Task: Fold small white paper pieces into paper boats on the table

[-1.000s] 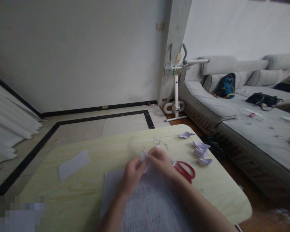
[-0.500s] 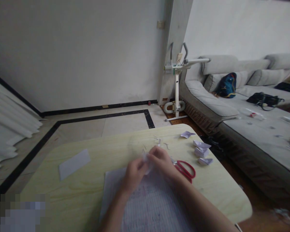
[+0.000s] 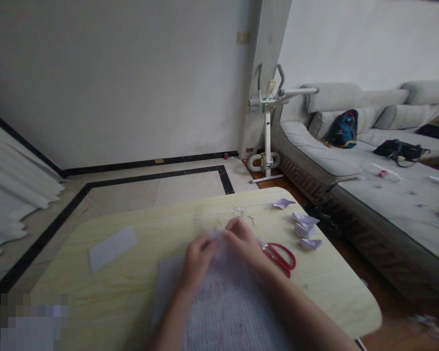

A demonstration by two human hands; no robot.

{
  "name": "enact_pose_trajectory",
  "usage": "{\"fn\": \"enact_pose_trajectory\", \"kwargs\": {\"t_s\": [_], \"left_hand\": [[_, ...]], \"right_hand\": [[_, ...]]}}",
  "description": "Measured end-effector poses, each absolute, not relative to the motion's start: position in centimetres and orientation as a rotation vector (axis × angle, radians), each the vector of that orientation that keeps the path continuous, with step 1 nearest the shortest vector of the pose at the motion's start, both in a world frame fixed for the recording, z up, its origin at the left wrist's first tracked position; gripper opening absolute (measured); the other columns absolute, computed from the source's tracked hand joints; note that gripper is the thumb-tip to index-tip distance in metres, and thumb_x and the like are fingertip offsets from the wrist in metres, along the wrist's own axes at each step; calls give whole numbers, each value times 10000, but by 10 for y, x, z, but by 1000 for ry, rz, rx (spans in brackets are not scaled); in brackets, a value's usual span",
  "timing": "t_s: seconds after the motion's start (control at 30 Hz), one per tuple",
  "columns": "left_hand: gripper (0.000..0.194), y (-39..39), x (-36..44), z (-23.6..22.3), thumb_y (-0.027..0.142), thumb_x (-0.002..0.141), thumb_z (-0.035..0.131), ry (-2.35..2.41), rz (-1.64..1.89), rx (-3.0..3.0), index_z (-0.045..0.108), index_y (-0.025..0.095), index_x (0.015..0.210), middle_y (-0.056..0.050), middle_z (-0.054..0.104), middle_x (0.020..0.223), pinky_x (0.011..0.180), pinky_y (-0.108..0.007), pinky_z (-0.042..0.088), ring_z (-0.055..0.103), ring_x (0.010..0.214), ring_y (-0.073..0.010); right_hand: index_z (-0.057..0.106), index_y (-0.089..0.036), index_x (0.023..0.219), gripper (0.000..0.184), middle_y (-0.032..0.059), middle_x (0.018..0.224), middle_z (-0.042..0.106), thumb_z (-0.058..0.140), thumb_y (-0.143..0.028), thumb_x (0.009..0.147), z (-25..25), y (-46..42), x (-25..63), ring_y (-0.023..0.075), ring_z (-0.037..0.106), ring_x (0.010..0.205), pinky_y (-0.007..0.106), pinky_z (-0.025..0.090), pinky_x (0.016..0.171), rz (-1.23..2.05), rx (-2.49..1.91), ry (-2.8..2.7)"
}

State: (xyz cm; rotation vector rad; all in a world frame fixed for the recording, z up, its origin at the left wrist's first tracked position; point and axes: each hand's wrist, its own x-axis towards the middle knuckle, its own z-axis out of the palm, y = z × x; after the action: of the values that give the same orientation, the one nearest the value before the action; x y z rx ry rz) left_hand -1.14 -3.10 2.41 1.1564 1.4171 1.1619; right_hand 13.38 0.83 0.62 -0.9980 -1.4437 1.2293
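Note:
Between my two hands is a small piece of white paper (image 3: pixel 220 243), blurred, so its folds are hard to make out. My left hand (image 3: pixel 198 254) pinches its left side, fingers closed. My right hand (image 3: pixel 244 242) grips its right side with thumb and fingers together. Under my hands and forearms lies a written-on lined sheet (image 3: pixel 227 312). Red-handled scissors (image 3: pixel 281 257) rest just right of my right hand, their blades partly hidden behind it. Thin paper scraps (image 3: pixel 252 221) are scattered beyond my fingers.
Several folded paper pieces (image 3: pixel 306 225) stand along the right of the wooden table (image 3: pixel 131 302). A white paper rectangle (image 3: pixel 112 247) lies at the left. Past the table's right edge is a grey sofa (image 3: pixel 380 195) with bags; an exercise machine (image 3: pixel 267 131) stands behind.
My left hand has shifted slightly left, away from my right hand, and more of the paper shows between them. My right hand has barely moved.

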Motion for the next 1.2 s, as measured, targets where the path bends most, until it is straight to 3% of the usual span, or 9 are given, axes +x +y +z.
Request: {"fn": "enact_pose_trajectory", "kwargs": {"t_s": [0.3, 0.5, 0.8, 1.2], "left_hand": [[230, -31, -9, 32, 367, 687, 654, 1457, 1276, 1009, 617, 150, 617, 55, 493, 496, 456, -186, 322, 415, 472, -90], [220, -30, -12, 19, 357, 720, 653, 1486, 1300, 1087, 659, 137, 711, 29, 579, 565, 479, -185, 361, 489, 524, -105], [236, -31, -9, 19, 382, 753, 628, 1582, 1349, 1242, 659, 148, 755, 4, 634, 622, 527, -204, 417, 564, 585, -138], [244, -34, -10, 11, 395, 774, 620, 1665, 1417, 1335, 658, 154, 783, 2, 631, 633, 552, -220, 436, 573, 595, -147]], "right_hand": [[536, -170, 675, 289, -16, 632, 500, 478, -351, 892, 16, 0, 131, 118, 445, 593, 229, 321, 523, 1162, -1081, -1812], [459, -182, 623, 283, -30, 595, 444, 479, -300, 879, 16, 0, 130, 114, 422, 571, 232, 287, 510, 1059, -1178, -1852], [470, -176, 653, 246, -17, 616, 514, 480, -265, 882, 10, 2, 128, 108, 429, 565, 227, 278, 526, 838, -1301, -1941], [495, -170, 695, 284, 7, 668, 549, 408, -290, 937, 15, -5, 125, 114, 440, 600, 239, 280, 562, 840, -1305, -2058]]}}
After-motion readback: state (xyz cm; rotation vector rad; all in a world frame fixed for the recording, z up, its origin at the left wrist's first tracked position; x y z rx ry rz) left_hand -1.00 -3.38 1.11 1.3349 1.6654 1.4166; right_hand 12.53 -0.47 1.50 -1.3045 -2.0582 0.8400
